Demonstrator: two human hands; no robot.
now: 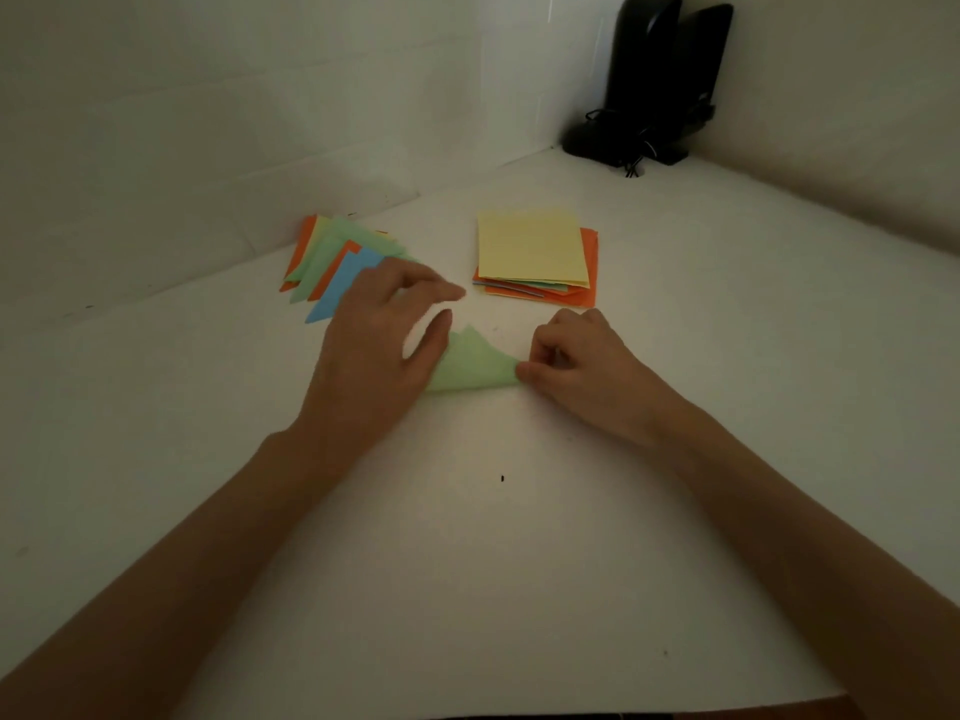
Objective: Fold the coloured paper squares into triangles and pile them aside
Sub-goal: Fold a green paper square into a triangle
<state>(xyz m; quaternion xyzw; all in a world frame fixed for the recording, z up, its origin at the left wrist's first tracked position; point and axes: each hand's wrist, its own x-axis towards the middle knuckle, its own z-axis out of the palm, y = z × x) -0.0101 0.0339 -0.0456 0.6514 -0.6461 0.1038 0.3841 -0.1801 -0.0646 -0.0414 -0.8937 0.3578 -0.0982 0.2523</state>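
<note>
As the folded green paper [478, 363] lies mid-way across the table [493, 553], I log: right hand [576, 371] pinches its right corner, left hand [374, 345] rests loosely spread on its left end. Beyond: triangle pile [337, 262] at the far-left edge, square stack [530, 246] beside it, speakers [649, 80] in the far corner.

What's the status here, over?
Left hand resting on green paper, right hand pinching its corner. Fold not yet pressed flat. Triangle pile and square stack lie apart, behind.
</note>
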